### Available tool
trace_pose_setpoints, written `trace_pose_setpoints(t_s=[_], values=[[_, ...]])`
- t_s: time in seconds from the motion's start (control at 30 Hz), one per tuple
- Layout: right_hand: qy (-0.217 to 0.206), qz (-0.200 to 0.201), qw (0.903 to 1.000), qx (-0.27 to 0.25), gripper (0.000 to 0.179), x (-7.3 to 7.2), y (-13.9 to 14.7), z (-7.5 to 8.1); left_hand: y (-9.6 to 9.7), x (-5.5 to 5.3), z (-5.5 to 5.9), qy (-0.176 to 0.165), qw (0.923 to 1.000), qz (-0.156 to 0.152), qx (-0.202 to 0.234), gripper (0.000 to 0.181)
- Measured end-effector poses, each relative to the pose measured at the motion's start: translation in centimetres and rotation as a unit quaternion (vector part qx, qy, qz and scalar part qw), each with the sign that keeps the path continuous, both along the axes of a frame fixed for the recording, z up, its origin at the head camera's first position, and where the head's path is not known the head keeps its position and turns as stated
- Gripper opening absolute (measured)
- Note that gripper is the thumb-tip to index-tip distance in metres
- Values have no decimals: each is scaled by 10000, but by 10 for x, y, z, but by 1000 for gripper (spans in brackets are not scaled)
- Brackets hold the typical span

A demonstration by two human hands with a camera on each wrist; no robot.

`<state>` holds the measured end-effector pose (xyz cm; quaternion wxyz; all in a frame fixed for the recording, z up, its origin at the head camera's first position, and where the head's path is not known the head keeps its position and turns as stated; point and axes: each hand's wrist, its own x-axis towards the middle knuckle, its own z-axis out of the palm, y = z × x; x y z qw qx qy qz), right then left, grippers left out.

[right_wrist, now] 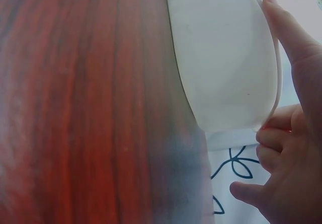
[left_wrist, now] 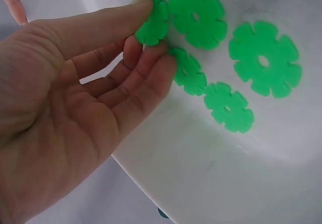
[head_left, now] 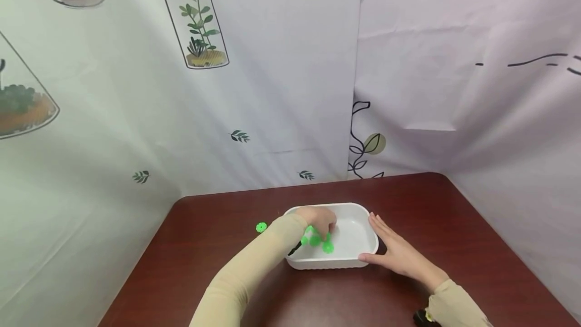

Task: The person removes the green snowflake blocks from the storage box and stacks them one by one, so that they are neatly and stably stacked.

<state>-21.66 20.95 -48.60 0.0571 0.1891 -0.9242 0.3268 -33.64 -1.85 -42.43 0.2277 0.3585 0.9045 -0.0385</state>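
Note:
My left hand (head_left: 320,220) reaches down inside a white rectangular plastic box (head_left: 324,265) on the table. Between thumb and fingers it pinches a green notched plastic disc (left_wrist: 157,24), seen in the left wrist view. More green discs (left_wrist: 264,60) of the same flower-like shape lie around its fingertips on the box floor, each with a small centre hole. At the box's right end, my right hand (head_left: 401,254) holds the rim, the thumb on the near side and the fingers at the far corner. The right wrist view shows those fingers bent against the rim.
One green disc (head_left: 261,227) lies on the dark red-brown table (head_left: 199,251), left of the box and close to my left sleeve. White fabric (head_left: 290,90) printed with plants hangs behind the table and along both sides. A black strap (head_left: 424,318) sits at my right wrist.

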Motion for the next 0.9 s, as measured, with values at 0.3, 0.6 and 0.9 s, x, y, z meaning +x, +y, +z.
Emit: trace_pose_setpoints(t_s=[0.3,0.6,0.9], values=[[-37,-34,10000,15,110,0,3,0,3,-4,-1,-98,9995,-224,183,21],[-76,-23,10000,44,110,-4,1,2,4,-3,8,302,9983,-470,137,13],[-138,-40,9999,55,111,-2,0,0,-2,-2,16,336,9965,-464,603,13]])
